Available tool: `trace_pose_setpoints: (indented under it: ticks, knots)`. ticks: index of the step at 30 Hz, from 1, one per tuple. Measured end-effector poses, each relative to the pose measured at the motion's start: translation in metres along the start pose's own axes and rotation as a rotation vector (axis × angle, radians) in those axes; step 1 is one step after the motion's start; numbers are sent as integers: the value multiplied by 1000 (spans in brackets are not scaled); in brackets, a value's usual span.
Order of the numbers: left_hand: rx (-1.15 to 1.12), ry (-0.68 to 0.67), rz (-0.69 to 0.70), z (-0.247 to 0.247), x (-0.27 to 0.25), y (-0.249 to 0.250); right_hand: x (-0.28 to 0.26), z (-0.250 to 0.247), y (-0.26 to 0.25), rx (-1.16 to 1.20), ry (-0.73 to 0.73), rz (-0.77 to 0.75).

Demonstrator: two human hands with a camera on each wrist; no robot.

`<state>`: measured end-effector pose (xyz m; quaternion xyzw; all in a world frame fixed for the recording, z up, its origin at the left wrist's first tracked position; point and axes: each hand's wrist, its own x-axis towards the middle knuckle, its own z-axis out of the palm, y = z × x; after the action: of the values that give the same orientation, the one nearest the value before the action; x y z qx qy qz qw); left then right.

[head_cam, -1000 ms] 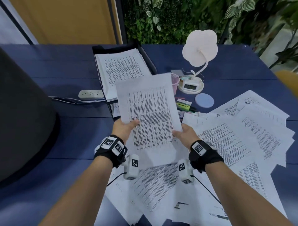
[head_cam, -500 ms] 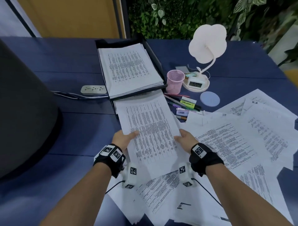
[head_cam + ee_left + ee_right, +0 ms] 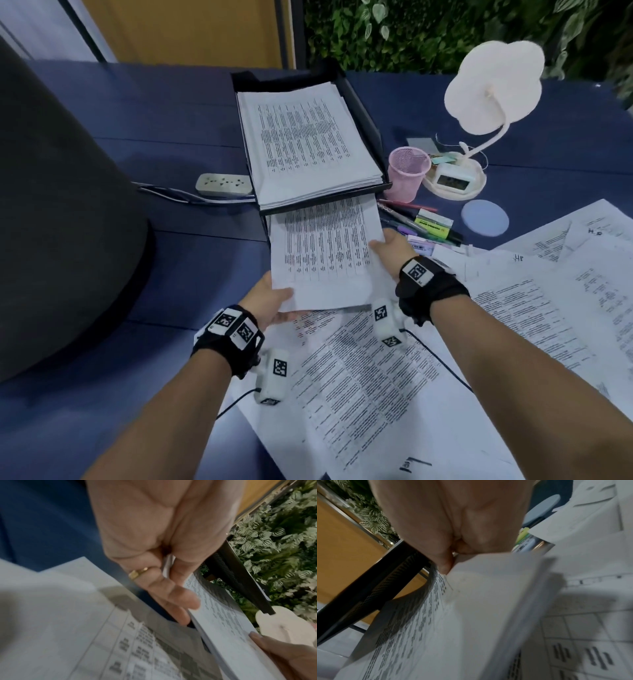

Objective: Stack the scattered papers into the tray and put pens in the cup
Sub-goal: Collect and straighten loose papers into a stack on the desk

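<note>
A thin bundle of printed papers (image 3: 325, 250) is held in both hands, its far end under the upper level of the black two-level tray (image 3: 368, 113). My left hand (image 3: 274, 301) grips the near left corner, thumb on top (image 3: 173, 566). My right hand (image 3: 387, 245) pinches the right edge (image 3: 447, 561). The tray's top level holds a paper stack (image 3: 305, 144). A pink mesh cup (image 3: 406, 173) stands right of the tray, with pens and highlighters (image 3: 421, 224) lying beside it. Scattered papers (image 3: 513, 301) cover the table's near right.
A white power strip (image 3: 224, 184) with cables lies left of the tray. A large dark rounded object (image 3: 58, 219) fills the left side. A white cloud-shaped lamp (image 3: 493, 85) with a small clock (image 3: 454, 178) and a round blue coaster (image 3: 484, 217) sit behind the pens.
Both hands have lowered the bundle from upright in front of the tray and pushed it forward, so its far end now lies under the tray's upper level.
</note>
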<state>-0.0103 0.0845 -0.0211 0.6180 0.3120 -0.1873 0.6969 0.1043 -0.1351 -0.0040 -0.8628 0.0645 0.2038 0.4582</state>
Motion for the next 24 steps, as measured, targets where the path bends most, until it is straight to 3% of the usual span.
trace_pose_setpoints:
  ticks: [4,9,14,18,21,24]
  knots:
    - [-80,64,85,0,24,18,17,3,-2,164,-29,-5]
    - [-209,132,158,5,51,39,12,-2,-5,223,-212,103]
    - [-203,220,300,13,68,54,40,5,-16,329,26,76]
    - [7,369,396,9,81,63,64,11,-29,519,105,144]
    - [94,473,439,3,84,66,77,10,-32,439,90,138]
    - [450,569,432,-5,87,68,83,10,-31,285,98,127]
